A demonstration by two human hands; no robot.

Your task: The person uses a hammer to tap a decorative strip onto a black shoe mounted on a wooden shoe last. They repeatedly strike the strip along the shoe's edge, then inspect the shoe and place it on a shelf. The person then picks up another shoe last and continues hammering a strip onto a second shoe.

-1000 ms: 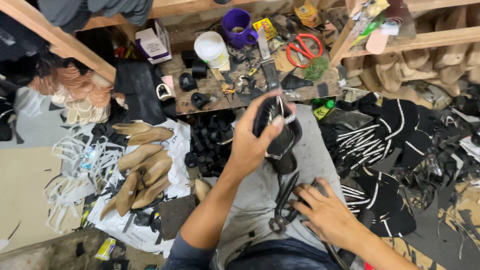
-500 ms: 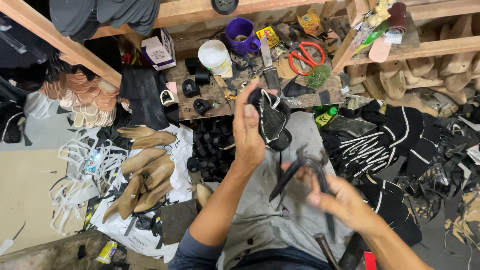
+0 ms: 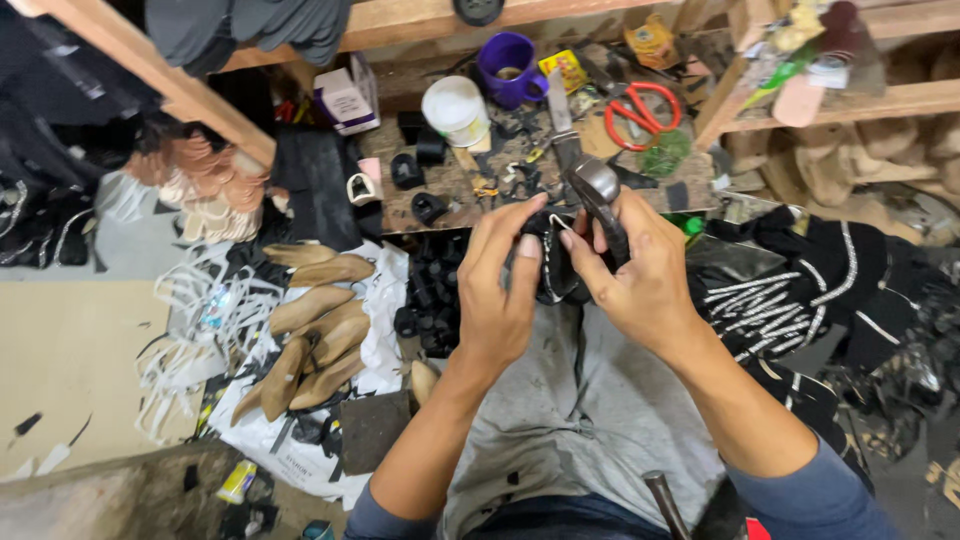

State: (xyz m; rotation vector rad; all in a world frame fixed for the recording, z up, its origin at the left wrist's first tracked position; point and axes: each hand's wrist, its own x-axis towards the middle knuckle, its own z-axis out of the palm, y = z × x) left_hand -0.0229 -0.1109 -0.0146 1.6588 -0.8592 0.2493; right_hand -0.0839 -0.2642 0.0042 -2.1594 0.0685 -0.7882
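**Black shoe upper gripped between both hands at the bench**

Wooden shoe lasts, tan and foot-shaped, lie in a loose heap on white sheeting at my far left, well apart from the hands. Just right of them I see a cluster of small black heel blocks on the floor, below the cluttered wooden workbench. My left hand comes next, fingers curled around the black shoe upper with pale trim, thumb pressed onto its near face. That piece sits at the centre, above my grey-trousered lap, pinched from both sides. My right hand closes on its right edge and also wraps a dark metal lasting pincer, whose head points up toward the bench. Beyond it, red-handled scissors rest on the bench. Black fabric pieces with white stripes spread at the far right
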